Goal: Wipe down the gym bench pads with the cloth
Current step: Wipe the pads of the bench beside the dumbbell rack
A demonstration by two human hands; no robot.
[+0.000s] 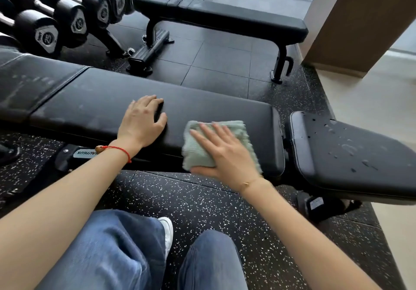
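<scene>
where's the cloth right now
In the head view the green cloth lies on the near edge of the long bench pad, under the right hand, just right of the left hand.

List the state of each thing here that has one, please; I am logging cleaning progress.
cloth: folded, pressed flat on the long pad's near edge.
long pad: flat, no droplets visible.
seat pad: wet with droplets.
left hand: resting on the long pad, holding nothing.
right hand: fingers straight, pressing the cloth.
far bench: flat, untouched.
</scene>
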